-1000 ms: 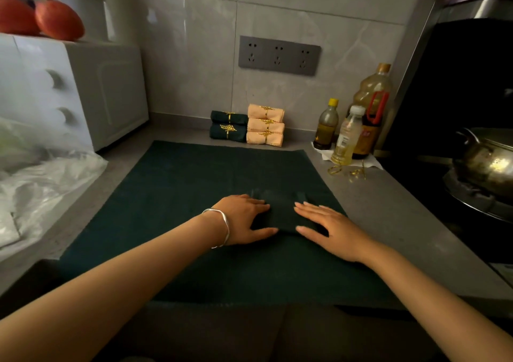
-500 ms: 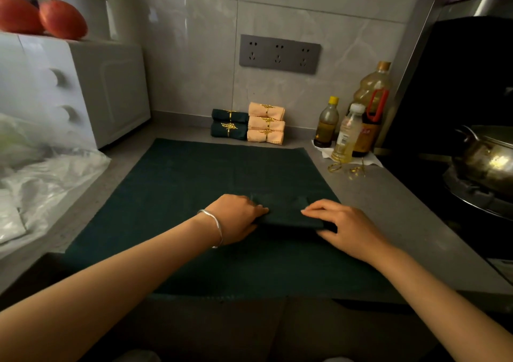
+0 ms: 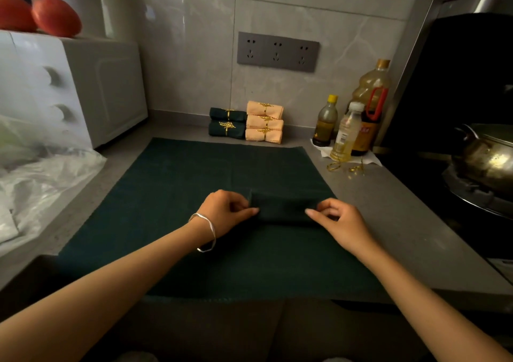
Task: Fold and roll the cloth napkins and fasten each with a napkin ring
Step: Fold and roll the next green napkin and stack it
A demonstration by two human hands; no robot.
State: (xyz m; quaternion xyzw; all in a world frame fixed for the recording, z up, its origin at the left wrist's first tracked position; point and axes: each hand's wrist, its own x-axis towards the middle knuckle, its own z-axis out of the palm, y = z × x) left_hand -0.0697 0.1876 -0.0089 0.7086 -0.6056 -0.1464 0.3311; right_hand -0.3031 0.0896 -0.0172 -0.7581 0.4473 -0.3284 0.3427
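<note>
"Where was the napkin?"

"Dark green napkin (image 3: pixel 283 209), folded into a narrow strip. It lay flat on the big green cloth (image 3: pixel 180 195) spread over the worktop (image 3: pixel 394 203), about mid-cloth."

"Hands?"

"Left hand (image 3: pixel 226 211), silver bangle (image 3: pixel 206 232) on the wrist, had its fingers curled and pinched the strip's left end. Right hand (image 3: pixel 337 220) was curled too, pinching the right end."

"Rings?"

"Loose gold rings (image 3: pixel 334 165) sat on bare worktop to the right, just in front of three bottles (image 3: pixel 345 134) and well apart from both hands."

"Finished ones?"

"By the back wall: two green rolls (image 3: pixel 227 124) stacked, three peach rolls (image 3: pixel 265 121) stacked just beside them. Each had a gold ring round it."

"Anything else?"

"A metal pot (image 3: pixel 488 159) was on the stove at far right, and a plastic bag (image 3: pixel 41 178) lay at left."
</note>
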